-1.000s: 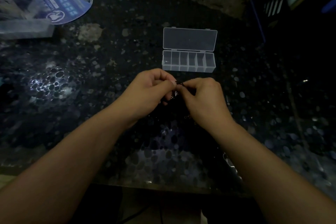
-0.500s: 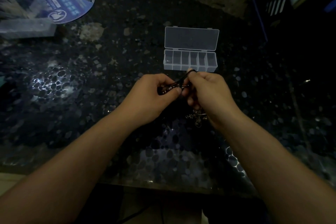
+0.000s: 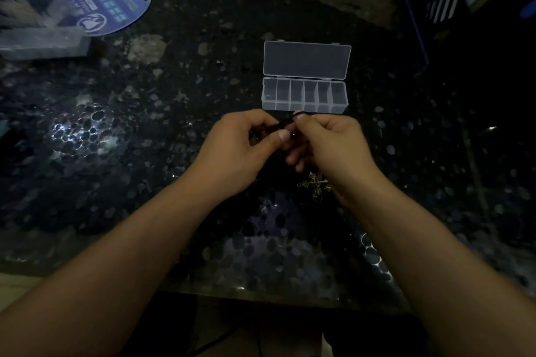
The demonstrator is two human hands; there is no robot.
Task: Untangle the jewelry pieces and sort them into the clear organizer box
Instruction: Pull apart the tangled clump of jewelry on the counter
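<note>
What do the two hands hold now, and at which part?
Both hands pinch one small dark jewelry piece between them: the left hand at its left end, the right hand at its upper right end. What kind of piece cannot be told.

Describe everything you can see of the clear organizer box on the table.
The organizer box is clear plastic, long and shallow, split into six compartments in one row, all apparently empty. Its hinged lid lies open flat behind it, away from the person. It sits on the dark speckled table, just beyond both hands; nothing visibly touches it.
</note>
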